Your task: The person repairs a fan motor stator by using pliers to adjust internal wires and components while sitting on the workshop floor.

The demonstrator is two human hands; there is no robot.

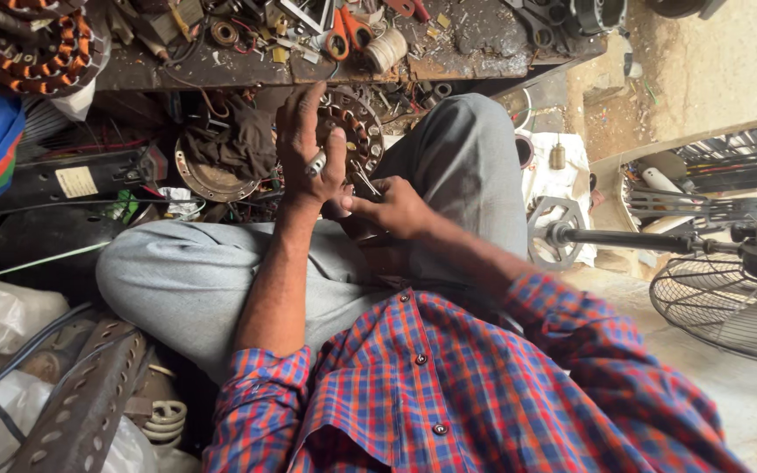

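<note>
Head view, left hand (308, 153) fingers gripping one stator (350, 131) (copper coils), right hand (392, 208) fingers pinching one thin tool (364, 182).

The cluttered wooden workbench (221, 70) crowds close above the round copper-wound motor stator (352, 131), and grey-trousered knees (466, 158) flank it. Rightward, the metal fan stand (624, 238) and wire fan guard (729, 307) block passage; bare concrete floor (746, 403) offers room.

Single head view, looking steeply down, close
</note>
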